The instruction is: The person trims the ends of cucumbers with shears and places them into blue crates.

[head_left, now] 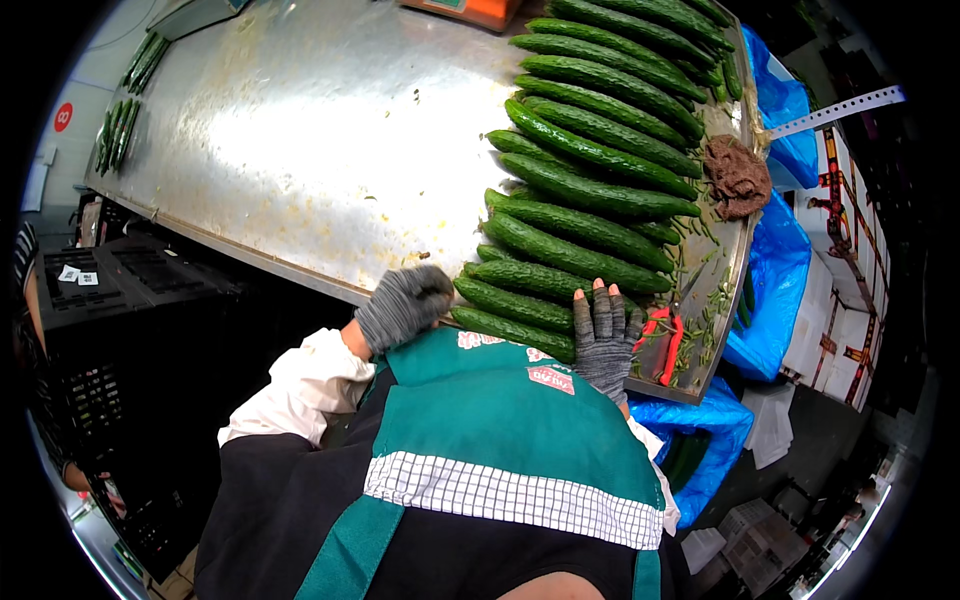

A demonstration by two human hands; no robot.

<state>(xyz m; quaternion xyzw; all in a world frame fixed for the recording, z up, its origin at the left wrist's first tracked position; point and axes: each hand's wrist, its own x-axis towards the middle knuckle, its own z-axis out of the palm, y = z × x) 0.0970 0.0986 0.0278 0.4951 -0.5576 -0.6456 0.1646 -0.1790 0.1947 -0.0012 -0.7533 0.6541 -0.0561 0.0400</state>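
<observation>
Many green cucumbers [600, 161] lie side by side in a long pile on the right part of a metal table [300, 150]. My left hand [409, 304], in a grey fingerless glove, is curled at the table's near edge, left of the nearest cucumbers; whether it holds anything is hidden. Gloved the same way, my right hand [606, 334] rests with fingers extended on the right ends of the nearest cucumbers. Red-handled scissors [670, 345] lie just right of it among green trimmings [701, 319]. Farther back, a crumpled brown cloth [737, 178] sits near the table's right edge.
Small cucumber bundles [118, 135] lie at the far left corner. An orange scale [469, 9] stands at the back. Black plastic crates [127, 277] are stacked at left. Blue-lined containers [772, 285] and white boxes [847, 330] stand right. Part of another person [30, 300] shows far left.
</observation>
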